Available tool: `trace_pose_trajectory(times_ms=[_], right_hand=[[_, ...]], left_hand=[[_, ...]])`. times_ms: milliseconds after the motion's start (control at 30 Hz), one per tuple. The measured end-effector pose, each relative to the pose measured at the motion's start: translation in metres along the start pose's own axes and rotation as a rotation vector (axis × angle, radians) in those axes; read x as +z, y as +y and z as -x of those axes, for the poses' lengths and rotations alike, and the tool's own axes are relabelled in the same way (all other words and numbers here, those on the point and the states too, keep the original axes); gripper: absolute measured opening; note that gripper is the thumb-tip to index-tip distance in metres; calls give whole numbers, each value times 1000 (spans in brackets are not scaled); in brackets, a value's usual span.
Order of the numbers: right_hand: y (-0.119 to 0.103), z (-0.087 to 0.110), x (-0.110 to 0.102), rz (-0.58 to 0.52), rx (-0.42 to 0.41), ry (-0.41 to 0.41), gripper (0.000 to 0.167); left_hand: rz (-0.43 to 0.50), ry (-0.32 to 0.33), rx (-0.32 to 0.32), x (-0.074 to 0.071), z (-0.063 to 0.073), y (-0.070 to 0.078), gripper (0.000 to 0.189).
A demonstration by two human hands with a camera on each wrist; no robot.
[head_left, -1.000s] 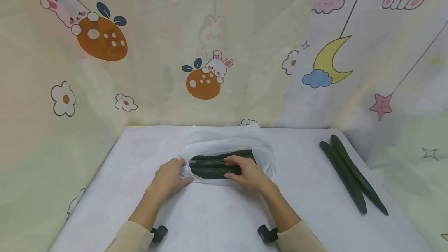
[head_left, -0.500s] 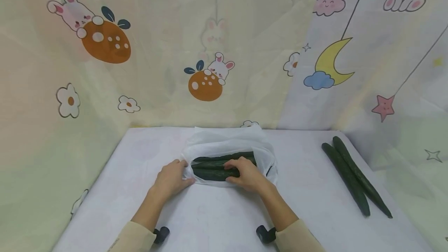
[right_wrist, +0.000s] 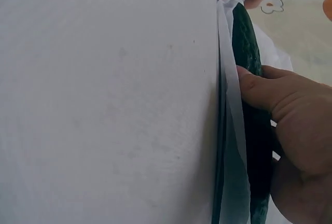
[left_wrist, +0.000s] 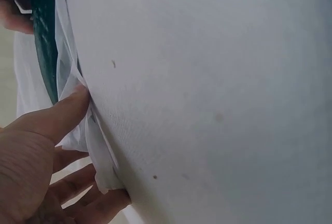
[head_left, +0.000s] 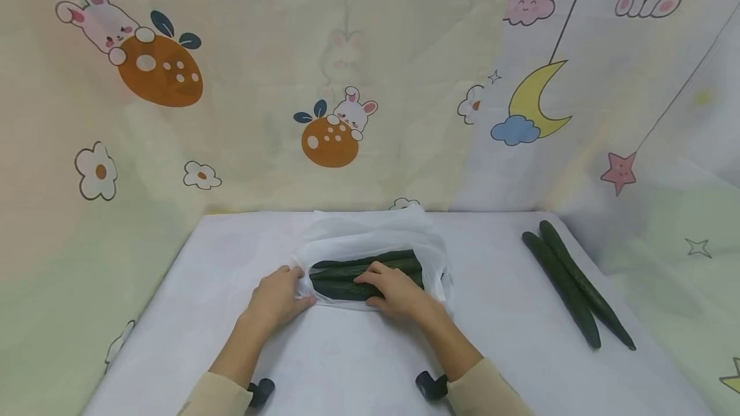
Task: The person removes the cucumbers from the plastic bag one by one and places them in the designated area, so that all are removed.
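Note:
A white plastic bag (head_left: 370, 230) lies at the back middle of the table with several dark green cucumbers (head_left: 335, 289) side by side in its opening. At the bag's left end, my left hand (head_left: 276, 295) pinches the thin film; in the left wrist view the thumb (left_wrist: 72, 102) is on the near edge and the fingers are behind it. My right hand (head_left: 399, 291) grips the front cucumber (right_wrist: 246, 42) inside the bag, thumb on its near side and fingers over the top. The right ends of the cucumbers are hidden by the bag and hand.
Two more cucumbers (head_left: 563, 291) lie close together at the table's right side. The white table (head_left: 347, 364) meets a printed cloth backdrop (head_left: 254, 114) behind the bag. A black wrist device (head_left: 430, 386) shows at each sleeve.
My right hand has slid a little left along the cucumbers, its fingers lower over the front one. The left hand stays at the bag's left end. The head view has shifted slightly.

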State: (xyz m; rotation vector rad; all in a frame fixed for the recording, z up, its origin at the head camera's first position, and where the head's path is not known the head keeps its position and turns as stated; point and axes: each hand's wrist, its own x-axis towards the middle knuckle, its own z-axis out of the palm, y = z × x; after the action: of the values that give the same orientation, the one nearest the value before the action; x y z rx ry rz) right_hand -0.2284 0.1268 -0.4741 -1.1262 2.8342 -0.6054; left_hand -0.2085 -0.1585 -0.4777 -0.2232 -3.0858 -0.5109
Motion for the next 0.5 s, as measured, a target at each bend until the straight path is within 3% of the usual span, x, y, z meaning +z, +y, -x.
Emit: trace_pose_trajectory(times_ms=[200, 500], right_hand=[[2, 0, 3, -1, -44, -13, 42], [9, 0, 1, -41, -94, 43, 43]], left_hand=[[5, -2, -5, 1, 3, -2, 63], [5, -1, -1, -2, 2, -4, 62]])
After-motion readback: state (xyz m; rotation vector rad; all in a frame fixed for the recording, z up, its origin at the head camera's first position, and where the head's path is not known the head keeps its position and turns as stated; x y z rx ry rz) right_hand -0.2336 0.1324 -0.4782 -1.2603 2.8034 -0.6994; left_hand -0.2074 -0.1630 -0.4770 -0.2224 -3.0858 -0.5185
